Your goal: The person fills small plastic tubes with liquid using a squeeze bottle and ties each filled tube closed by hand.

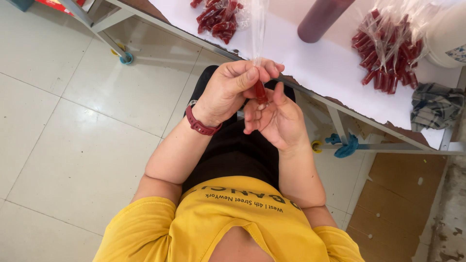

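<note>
My left hand [233, 87], with a dark red band on its wrist, pinches a thin clear plastic tube bag [258, 29] just above its red-filled bottom end [261, 92]. My right hand [276, 119] is cupped just below and beside it, its fingers touching the red end. The empty clear part of the bag stretches up over the white table [310, 63]. Both hands hover above my lap, at the table's near edge.
On the table lie two heaps of red-filled tube bags, one at the top middle [218, 19] and one at the right [388, 53]. A dark red cylinder [320, 19], a white container [446, 34] and a checked cloth [434, 109] stand nearby. Tiled floor lies left, cardboard at lower right.
</note>
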